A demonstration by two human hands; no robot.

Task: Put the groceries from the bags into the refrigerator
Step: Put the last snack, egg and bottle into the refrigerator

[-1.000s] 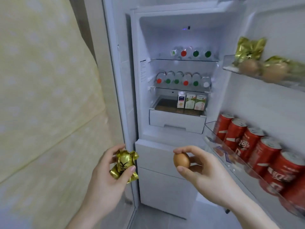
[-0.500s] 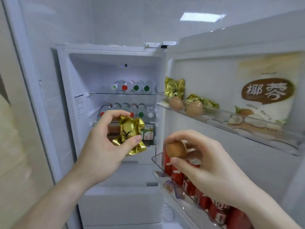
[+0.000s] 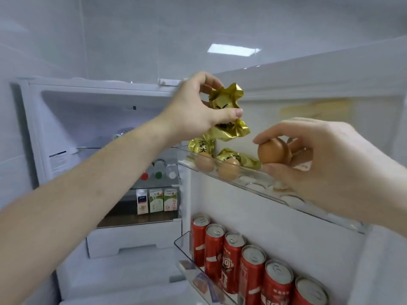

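The refrigerator stands open, its door swung to the right. My left hand [image 3: 198, 108] grips a gold foil packet [image 3: 229, 111] above the left end of the clear upper door shelf [image 3: 259, 190]. My right hand [image 3: 326, 168] holds a brown egg [image 3: 272, 151] between fingertips and thumb, just over the shelf's round egg hollows. In the shelf lie two brown eggs [image 3: 204, 161] [image 3: 228, 170] and two more gold foil packets [image 3: 201, 146] [image 3: 235, 158] behind them. My right hand hides the shelf's right part.
Red cans [image 3: 251, 274] fill the lower door shelf in a row. Inside the fridge, bottles [image 3: 158, 170] lie on a glass shelf, three small cartons [image 3: 156, 200] stand below them, and a white drawer [image 3: 134, 241] sits under those. A white wall is above.
Both hands rose from waist height up to the upper door shelf, carrying the packet and the egg. The view tilted upward and moved closer to the door.
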